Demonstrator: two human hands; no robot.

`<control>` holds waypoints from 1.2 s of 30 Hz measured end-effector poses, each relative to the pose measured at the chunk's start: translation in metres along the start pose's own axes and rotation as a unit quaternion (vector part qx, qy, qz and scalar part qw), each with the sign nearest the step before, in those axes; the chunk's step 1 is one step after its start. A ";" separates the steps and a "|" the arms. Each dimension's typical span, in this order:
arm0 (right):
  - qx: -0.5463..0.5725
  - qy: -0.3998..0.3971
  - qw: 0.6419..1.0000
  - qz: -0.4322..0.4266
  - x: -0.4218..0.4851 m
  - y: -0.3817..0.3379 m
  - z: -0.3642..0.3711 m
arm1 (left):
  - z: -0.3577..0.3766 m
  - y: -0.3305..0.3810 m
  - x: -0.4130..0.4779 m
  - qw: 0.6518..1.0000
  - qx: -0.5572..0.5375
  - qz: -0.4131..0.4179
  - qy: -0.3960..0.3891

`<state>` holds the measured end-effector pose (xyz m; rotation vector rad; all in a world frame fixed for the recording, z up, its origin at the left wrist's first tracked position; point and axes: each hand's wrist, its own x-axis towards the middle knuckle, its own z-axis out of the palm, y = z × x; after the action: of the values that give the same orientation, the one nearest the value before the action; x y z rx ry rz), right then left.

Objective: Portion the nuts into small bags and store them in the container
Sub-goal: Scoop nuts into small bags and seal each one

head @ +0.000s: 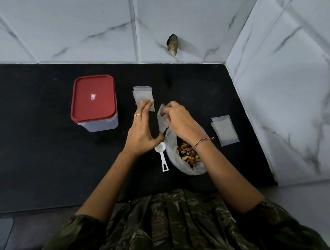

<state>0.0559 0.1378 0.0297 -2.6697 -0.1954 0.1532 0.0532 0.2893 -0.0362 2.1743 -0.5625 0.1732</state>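
Nuts [188, 154] are kept in the large bag [197, 169] at near centre. At left, the container [94, 101] is lidded. Small bags [142, 94] are touched by the left hand [141, 129], fingers straight. Beside the spoon [161, 157], the large bag's top is pinched by the right hand [179, 120]; if tugged, nuts could be spilled.

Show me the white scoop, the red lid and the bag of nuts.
white scoop [160, 148], head view, on its bowl.
red lid [93, 108], head view, on its flat top.
bag of nuts [188, 154], head view, on the nuts inside.
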 end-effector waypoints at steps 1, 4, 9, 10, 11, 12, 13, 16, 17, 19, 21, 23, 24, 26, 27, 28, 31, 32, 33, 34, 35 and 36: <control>0.005 -0.011 1.000 -0.012 0.000 -0.004 0.000 | 0.003 -0.003 -0.003 1.000 0.002 -0.005 -0.004; 0.022 -0.009 0.999 -0.041 -0.002 -0.015 0.000 | 0.012 -0.006 -0.004 0.996 -0.068 -0.061 0.006; 0.131 0.000 0.988 -0.088 -0.010 -0.024 -0.003 | 0.012 -0.001 -0.010 0.967 -0.207 -0.098 0.113; 0.171 0.015 0.981 -0.091 -0.013 -0.023 -0.003 | 0.011 -0.001 -0.012 0.964 -0.215 -0.098 0.125; 0.218 0.041 0.972 -0.084 -0.017 -0.022 -0.003 | 0.010 -0.002 -0.014 0.963 -0.211 -0.098 0.137; 0.263 0.075 0.960 -0.061 -0.021 -0.019 -0.001 | 0.009 -0.005 -0.017 0.964 -0.199 -0.099 0.148; 0.284 0.110 0.952 -0.030 -0.027 -0.015 0.004 | 0.009 -0.007 -0.019 0.964 -0.186 -0.100 0.159; 0.133 0.138 0.981 0.033 -0.051 0.001 0.024 | 0.011 -0.015 -0.027 0.968 -0.159 -0.103 0.164; 0.057 0.114 0.992 0.025 -0.059 0.005 0.033 | 0.012 -0.016 -0.030 0.971 -0.149 -0.101 0.158; -0.070 0.064 0.995 -0.005 -0.073 0.009 0.055 | 0.015 -0.016 -0.037 0.973 -0.146 -0.099 0.149; -0.137 0.035 0.989 -0.044 -0.080 0.009 0.073 | 0.016 -0.014 -0.042 0.973 -0.153 -0.097 0.146; -0.185 0.022 0.980 -0.074 -0.082 0.009 0.087 | 0.017 -0.012 -0.046 0.972 -0.155 -0.100 0.148; -0.202 0.015 0.976 -0.079 -0.083 0.010 0.091 | 0.017 -0.012 -0.047 0.972 -0.154 -0.101 0.148; -0.210 0.021 0.974 -0.077 -0.083 0.011 0.097 | 0.017 -0.013 -0.050 0.973 -0.147 -0.106 0.143; -0.204 0.022 0.976 -0.074 -0.083 0.011 0.099 | 0.016 -0.014 -0.051 0.974 -0.142 -0.109 0.140; -0.195 0.023 0.978 -0.069 -0.082 0.010 0.099 | 0.017 -0.014 -0.053 0.974 -0.140 -0.113 0.136; -0.132 0.022 0.990 -0.053 -0.080 0.010 0.099 | 0.018 -0.013 -0.057 0.973 -0.147 -0.118 0.130; -0.084 0.017 0.996 -0.036 -0.079 0.010 0.098 | 0.018 -0.013 -0.059 0.972 -0.154 -0.120 0.132; -0.031 0.013 0.999 -0.015 -0.078 0.010 0.097 | 0.019 -0.013 -0.060 0.969 -0.164 -0.127 0.138; 0.022 0.011 1.000 0.010 -0.077 0.010 0.095 | 0.020 -0.012 -0.061 0.964 -0.177 -0.137 0.145; 0.068 0.013 0.997 0.034 -0.076 0.011 0.091 | 0.020 -0.012 -0.062 0.959 -0.190 -0.148 0.151; 0.103 0.016 0.993 0.060 -0.075 0.014 0.086 | 0.021 -0.012 -0.063 0.954 -0.201 -0.158 0.156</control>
<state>-0.0287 0.1510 -0.0475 -2.4772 -0.0078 0.1602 0.0013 0.3005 -0.0773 1.7612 -0.0553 0.2035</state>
